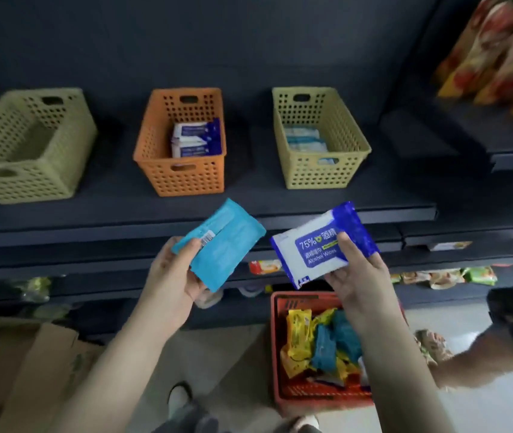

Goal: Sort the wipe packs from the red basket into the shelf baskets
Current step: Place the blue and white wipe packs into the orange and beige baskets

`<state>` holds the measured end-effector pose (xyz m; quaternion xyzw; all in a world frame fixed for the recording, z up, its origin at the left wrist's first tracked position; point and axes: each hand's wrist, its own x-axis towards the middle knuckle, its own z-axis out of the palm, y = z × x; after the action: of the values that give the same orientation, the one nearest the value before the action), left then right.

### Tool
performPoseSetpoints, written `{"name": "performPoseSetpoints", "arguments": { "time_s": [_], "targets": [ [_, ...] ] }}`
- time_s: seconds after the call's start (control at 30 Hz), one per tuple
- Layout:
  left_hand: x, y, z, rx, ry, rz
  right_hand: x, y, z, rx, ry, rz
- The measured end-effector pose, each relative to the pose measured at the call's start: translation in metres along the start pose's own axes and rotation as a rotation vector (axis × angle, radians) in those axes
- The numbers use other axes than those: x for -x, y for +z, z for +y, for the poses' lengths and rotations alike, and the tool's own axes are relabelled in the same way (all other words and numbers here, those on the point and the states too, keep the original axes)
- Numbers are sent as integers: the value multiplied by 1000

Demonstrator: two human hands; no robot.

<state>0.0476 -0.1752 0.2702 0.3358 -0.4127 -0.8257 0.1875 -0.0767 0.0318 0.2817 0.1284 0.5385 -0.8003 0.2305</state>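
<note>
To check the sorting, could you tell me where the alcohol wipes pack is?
The alcohol wipes pack is right of centre in the head view, held by the right hand above the red basket.

Upper half of frame: dark navy back panel (pixel 249 42), matt, evenly dim. Below it, across the middle: dark shelf board (pixel 280 198) of the same colour, front lip running left to right. Upper right: adjoining shelf (pixel 455 142), set higher, loaded with red-and-yellow printed bags (pixel 499 57). Lower middle band: further dark shelves, recessed and in shadow, stocked with small green and orange packets (pixel 442 276). Lower left corner: brown cardboard box (pixel 24 370), creased. Bottom centre and lower right: pale grey floor (pixel 217 348), smooth, brighter than the shelving.
</note>
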Motion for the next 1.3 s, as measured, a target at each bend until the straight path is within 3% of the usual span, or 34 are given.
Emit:
{"name": "performPoseSetpoints", "arguments": {
  "time_s": [0.47,0.63,0.83,0.9,1.1,1.3],
  "targets": [
    [-73,-94,152,5,119,-27,1,190,25,-90,-127,-110],
    [-121,-93,181,46,156,25,-46,237,0,28,-185,-104],
    [-188,-72,198,64,213,71,-146,303,-11,221,-122,-127],
    [-208,-68,200,68,225,94,-182,328,-5,389,-137,-141],
    [-251,-65,210,89,229,181,-264,377,33,619,-33,-32],
    [-279,-71,224,73,195,162,-288,379,48,691,67,91]
  ]
}}
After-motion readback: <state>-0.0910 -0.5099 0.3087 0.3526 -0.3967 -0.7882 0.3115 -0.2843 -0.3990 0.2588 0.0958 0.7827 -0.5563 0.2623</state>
